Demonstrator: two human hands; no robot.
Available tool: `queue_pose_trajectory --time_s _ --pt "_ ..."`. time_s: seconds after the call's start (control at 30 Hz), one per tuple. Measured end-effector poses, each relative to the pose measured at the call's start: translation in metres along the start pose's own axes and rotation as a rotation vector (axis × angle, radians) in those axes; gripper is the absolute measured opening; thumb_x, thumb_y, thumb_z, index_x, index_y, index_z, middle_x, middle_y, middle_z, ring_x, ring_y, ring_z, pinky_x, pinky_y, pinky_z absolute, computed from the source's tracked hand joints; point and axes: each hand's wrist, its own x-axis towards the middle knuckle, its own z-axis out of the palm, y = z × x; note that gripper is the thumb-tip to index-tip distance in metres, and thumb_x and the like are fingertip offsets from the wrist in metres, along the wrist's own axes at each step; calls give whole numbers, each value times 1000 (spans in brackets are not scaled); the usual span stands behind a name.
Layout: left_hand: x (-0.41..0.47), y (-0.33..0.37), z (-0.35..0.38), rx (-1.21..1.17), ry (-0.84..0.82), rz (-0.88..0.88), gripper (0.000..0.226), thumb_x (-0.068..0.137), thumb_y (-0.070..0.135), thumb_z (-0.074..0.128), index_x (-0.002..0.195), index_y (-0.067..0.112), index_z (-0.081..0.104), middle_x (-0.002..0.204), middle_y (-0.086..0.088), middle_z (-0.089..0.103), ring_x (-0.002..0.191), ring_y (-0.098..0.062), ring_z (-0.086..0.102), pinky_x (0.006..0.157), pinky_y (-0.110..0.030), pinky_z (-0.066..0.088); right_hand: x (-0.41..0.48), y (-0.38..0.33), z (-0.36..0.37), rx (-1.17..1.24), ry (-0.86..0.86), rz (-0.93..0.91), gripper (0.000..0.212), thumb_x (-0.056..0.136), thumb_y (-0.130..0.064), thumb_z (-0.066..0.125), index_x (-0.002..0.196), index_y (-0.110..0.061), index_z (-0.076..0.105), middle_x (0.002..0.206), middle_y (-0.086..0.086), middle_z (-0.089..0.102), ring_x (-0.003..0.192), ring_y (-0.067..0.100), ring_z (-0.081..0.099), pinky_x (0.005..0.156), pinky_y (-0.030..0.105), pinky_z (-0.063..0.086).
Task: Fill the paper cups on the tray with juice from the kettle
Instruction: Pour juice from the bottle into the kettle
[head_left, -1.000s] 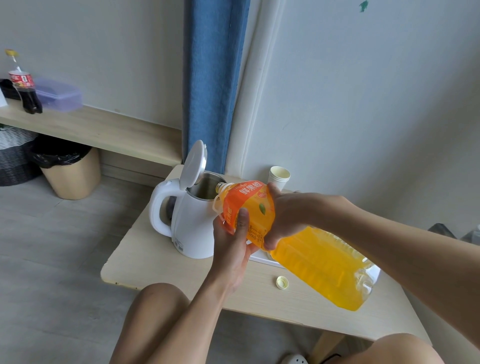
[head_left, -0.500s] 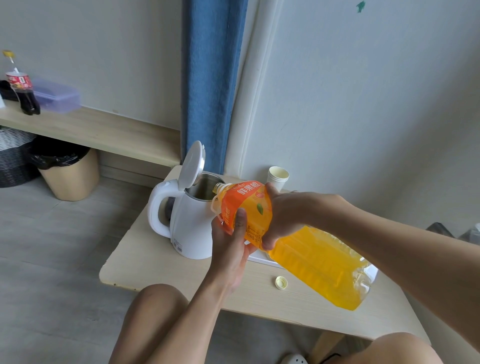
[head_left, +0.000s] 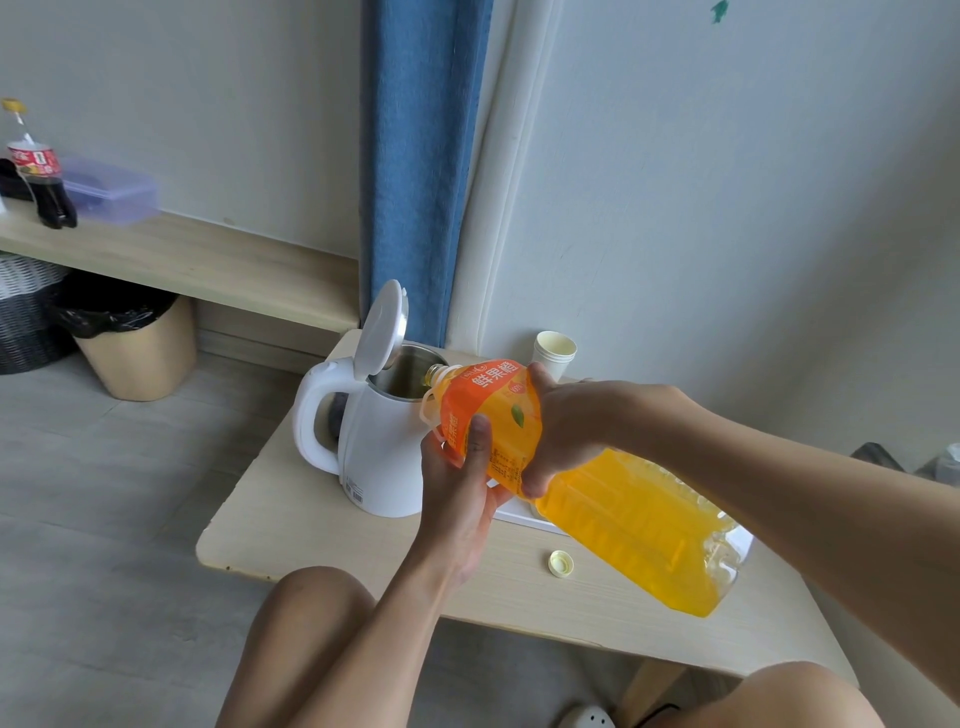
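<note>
A large bottle of orange juice (head_left: 639, 514) is tilted, neck down to the left, its open mouth over the rim of the white kettle (head_left: 382, 447). The kettle's lid stands up open. My left hand (head_left: 460, 486) grips the bottle's orange label from below. My right hand (head_left: 569, 423) grips the shoulder from above. A stack of paper cups (head_left: 555, 352) stands behind the bottle near the wall. A white tray (head_left: 519, 514) lies under the bottle, mostly hidden. The yellow bottle cap (head_left: 561, 563) lies on the table.
The low wooden table (head_left: 291, 525) stands against the wall and a blue curtain (head_left: 421, 156). A shelf at left holds a cola bottle (head_left: 39, 171) and a clear box (head_left: 111, 192). A bin (head_left: 130, 343) with a black bag sits on the floor. My knees are below the table's front edge.
The bottle's neck has moved slightly further over the kettle's opening. Both hands keep the same grip.
</note>
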Motion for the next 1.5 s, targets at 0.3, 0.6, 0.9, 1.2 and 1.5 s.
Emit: queue_pose_trajectory --time_s 0.3,0.6,0.9,1.2,1.5 --pt "-1 1 1 -11 0 -5 119 51 70 91 148 20 43 137 -12 65 120 -34 69 82 -51 62 -2 -1 -2 12 -5 1 129 74 -51 77 151 -22 -22 149 5 35 121 32 51 101 43 47" --pt "0 0 0 -13 -11 13 116 56 68 90 149 17 43 138 -14 65 121 -36 68 84 -54 62 1 0 0 8 -9 13 131 72 -53 77 151 -21 -22 148 5 35 120 33 52 100 44 48" --pt "2 -1 -2 0 -21 26 115 60 68 88 150 15 41 139 -16 64 123 -37 67 90 -60 59 3 0 0 13 -11 12 131 72 -52 77 150 -22 -24 147 5 36 119 32 52 100 44 48" --pt "2 -2 -2 6 -38 39 112 62 67 87 151 16 41 139 -17 64 124 -38 66 90 -61 59 10 0 1 -5 -11 17 137 68 -55 78 150 -21 -26 140 8 44 115 32 55 97 45 49" --pt "2 -1 -2 3 -43 31 113 59 68 88 150 18 42 138 -16 65 122 -37 67 89 -59 60 6 -1 0 -6 -13 9 131 72 -53 77 150 -21 -23 145 5 38 118 32 53 99 44 48"
